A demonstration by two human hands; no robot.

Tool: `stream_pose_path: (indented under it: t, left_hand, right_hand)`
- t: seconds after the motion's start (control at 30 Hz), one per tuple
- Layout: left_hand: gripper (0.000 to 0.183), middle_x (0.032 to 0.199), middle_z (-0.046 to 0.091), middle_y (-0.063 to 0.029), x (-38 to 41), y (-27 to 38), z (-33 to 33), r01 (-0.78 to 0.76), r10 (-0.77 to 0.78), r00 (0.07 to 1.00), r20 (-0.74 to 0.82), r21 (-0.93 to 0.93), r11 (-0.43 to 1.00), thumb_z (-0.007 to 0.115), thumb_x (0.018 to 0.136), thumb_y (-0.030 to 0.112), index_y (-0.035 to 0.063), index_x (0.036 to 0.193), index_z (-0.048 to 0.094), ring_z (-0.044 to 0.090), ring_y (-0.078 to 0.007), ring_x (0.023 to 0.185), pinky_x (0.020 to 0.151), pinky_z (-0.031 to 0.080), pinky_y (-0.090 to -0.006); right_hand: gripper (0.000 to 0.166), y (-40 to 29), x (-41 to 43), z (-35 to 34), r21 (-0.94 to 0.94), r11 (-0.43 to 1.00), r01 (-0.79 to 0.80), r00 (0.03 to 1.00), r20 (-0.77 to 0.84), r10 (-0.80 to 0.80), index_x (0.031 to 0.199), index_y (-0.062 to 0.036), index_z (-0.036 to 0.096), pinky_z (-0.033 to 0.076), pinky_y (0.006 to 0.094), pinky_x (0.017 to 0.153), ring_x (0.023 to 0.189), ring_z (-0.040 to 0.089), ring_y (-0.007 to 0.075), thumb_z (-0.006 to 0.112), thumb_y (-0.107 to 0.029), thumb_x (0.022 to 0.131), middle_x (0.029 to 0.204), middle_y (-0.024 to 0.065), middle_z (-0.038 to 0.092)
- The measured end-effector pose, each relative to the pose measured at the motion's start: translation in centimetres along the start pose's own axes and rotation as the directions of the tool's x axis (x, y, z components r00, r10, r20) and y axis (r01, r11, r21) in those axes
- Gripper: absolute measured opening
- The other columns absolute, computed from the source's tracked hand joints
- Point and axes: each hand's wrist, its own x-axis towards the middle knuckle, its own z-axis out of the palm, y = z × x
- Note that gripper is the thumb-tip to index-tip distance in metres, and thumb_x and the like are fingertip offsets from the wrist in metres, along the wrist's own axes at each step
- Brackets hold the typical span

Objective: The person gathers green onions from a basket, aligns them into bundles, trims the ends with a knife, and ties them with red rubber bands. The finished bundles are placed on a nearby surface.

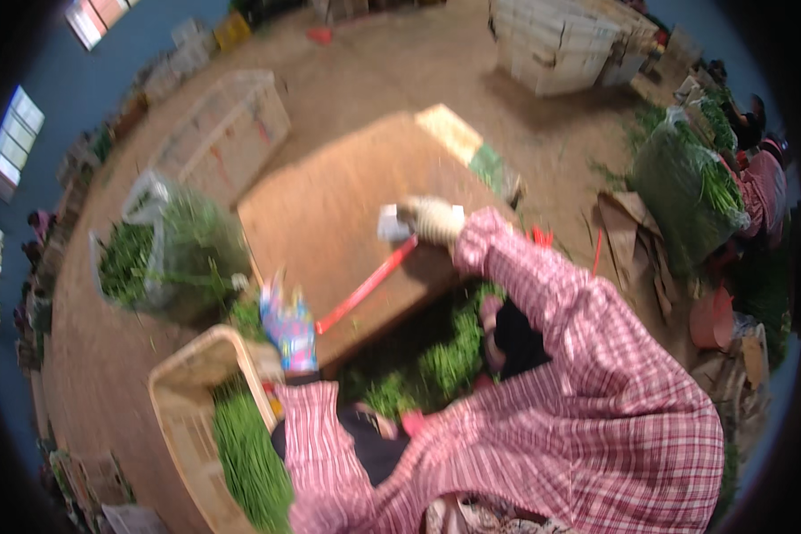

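Observation:
My right hand (432,219), in a pale knitted glove, is over a wooden board (347,180), on or just above a small white and grey object (392,223) that I cannot identify. From beside that hand a red strip (367,284) runs down the board towards my left hand. My left hand (288,327), in a colourful patterned glove, is at the board's left edge, its fingers apart and blurred. The strip's lower end lies close to it; no grip on it shows. Green leafy bunches (450,360) lie below the board's near edge.
A plastic crate (163,387) with long green stalks (247,454) stands at lower left. Beyond it is a clear bag of greens (193,247). Another large bag of greens (681,193) and a person in pink (764,183) are at right. Stacked crates (554,47) stand at the back.

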Motion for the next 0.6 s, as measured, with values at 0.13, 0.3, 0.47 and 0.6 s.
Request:
stream_pose_path:
  t: [0.13,0.3,0.47,0.6]
  left_hand:
    - [0.048,0.141,0.045,-0.0178,-2.8,3.5,5.9,-0.251,0.173,0.876,0.451,0.118,0.961,0.058,0.089,0.03,0.0145,0.134,0.052,0.042,-0.0357,0.129,0.105,0.034,-0.0488]
    - [0.065,0.149,0.035,-0.0146,-5.2,4.6,7.6,-0.369,0.169,0.838,0.519,0.309,0.877,0.052,0.091,0.043,0.013,0.146,0.035,0.03,-0.0367,0.137,0.112,0.022,-0.052]
    - [0.065,0.149,0.035,-0.0128,-3.5,3.4,9.0,-0.302,0.082,0.866,0.493,0.384,0.873,0.051,0.091,0.045,0.0126,0.145,0.037,0.032,-0.0338,0.137,0.111,0.023,-0.0519]
    - [0.06,0.147,0.04,-0.0125,-1.5,3.4,11.4,-0.251,0.129,0.905,0.406,0.263,0.931,0.047,0.093,0.043,0.0112,0.143,0.039,0.033,-0.0337,0.136,0.109,0.024,-0.0512]
  right_hand:
    - [0.026,2.2,0.2,-0.1,-0.154,0.982,0.106,0.992,0.082,-0.095,0.104,-0.0093,0.062,0.05,0.0439,0.076,0.089,0.065,0.0372,0.055,-0.031,0.092,0.092,0.0201,0.067]
    - [0.043,2.1,-4.2,-4.2,-0.503,0.855,0.124,0.99,0.0,-0.143,0.113,-0.0056,0.056,0.05,0.0445,0.083,0.098,0.062,0.0365,0.067,-0.033,0.082,0.105,0.019,0.061]
    - [0.034,5.4,-4.2,-4.9,-0.625,0.773,0.109,0.993,0.103,-0.057,0.109,-0.0041,0.055,0.05,0.0459,0.084,0.097,0.061,0.0394,0.066,-0.021,0.081,0.105,0.0234,0.059]
    - [0.024,9.3,-2.7,-5.9,-0.463,0.881,0.097,0.976,-0.129,-0.176,0.1,0.001,0.062,0.051,0.0474,0.073,0.08,0.065,0.041,0.059,-0.017,0.085,0.084,0.0241,0.066]
